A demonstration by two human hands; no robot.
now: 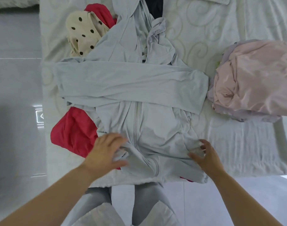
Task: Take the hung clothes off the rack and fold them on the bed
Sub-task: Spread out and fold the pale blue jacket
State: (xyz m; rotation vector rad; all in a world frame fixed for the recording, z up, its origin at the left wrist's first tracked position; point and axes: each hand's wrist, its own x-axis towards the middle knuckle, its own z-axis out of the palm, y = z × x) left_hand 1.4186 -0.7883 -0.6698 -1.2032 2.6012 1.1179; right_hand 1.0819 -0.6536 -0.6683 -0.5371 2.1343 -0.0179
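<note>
We see a pale blue jacket (139, 82) of thin, matt, smooth cloth that creases softly, with a zip (136, 121) in the same dull tone. At nine o'clock of it lies red cloth (74, 131), matt and plain. At eleven o'clock, cream cloth (81, 32) with dark dots looks soft and unshiny. At three o'clock, a pink garment (253, 75) has a satin sheen. The bed (196, 35) carries a white quilted cover with raised swirls. The floor (14, 88) is glossy tile.
</note>
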